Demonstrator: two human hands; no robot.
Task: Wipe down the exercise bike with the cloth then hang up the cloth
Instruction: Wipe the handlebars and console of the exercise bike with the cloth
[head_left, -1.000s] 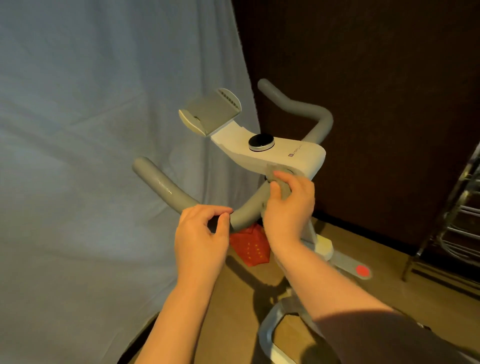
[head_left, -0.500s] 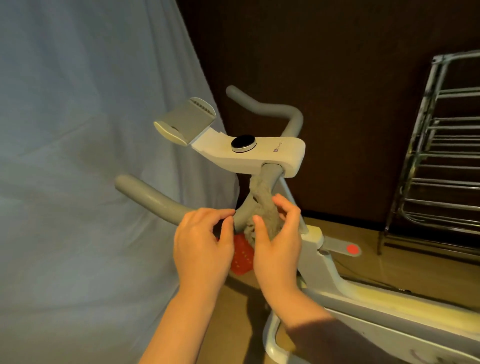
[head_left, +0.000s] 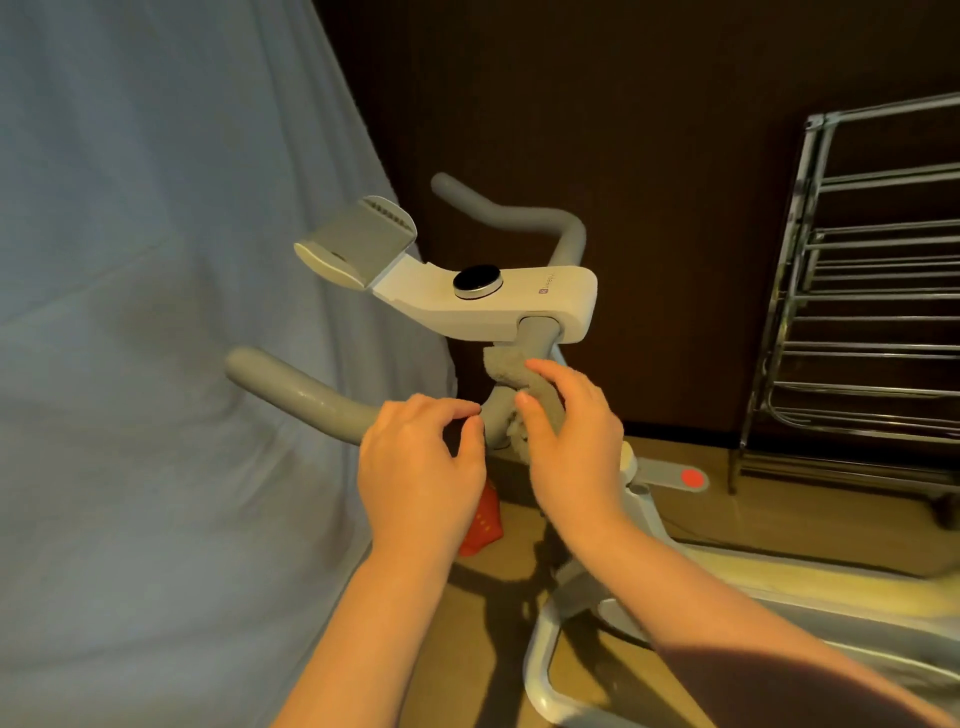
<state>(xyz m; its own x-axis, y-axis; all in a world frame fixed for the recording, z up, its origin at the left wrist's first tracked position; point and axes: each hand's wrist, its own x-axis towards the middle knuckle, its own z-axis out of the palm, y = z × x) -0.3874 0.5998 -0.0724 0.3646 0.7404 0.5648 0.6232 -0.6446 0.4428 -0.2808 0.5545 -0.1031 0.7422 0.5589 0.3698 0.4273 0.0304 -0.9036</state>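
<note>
Cloth (head_left: 511, 370) held in right hand (head_left: 571, 441); left hand (head_left: 421, 467) curled on handlebar (head_left: 311, 395); console logo unreadable.

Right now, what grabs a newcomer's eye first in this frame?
Centre frame: the right hand presses a grey cloth around the grey handlebar just under the white console with its round black dial. The left hand curls round the bar just beside it. A metal drying rack stands at the right against the dark wall, and a pale blue sheet fills the left.

One bike (head_left: 498, 304), one cloth (head_left: 524, 376), two hands (head_left: 421, 467).
</note>
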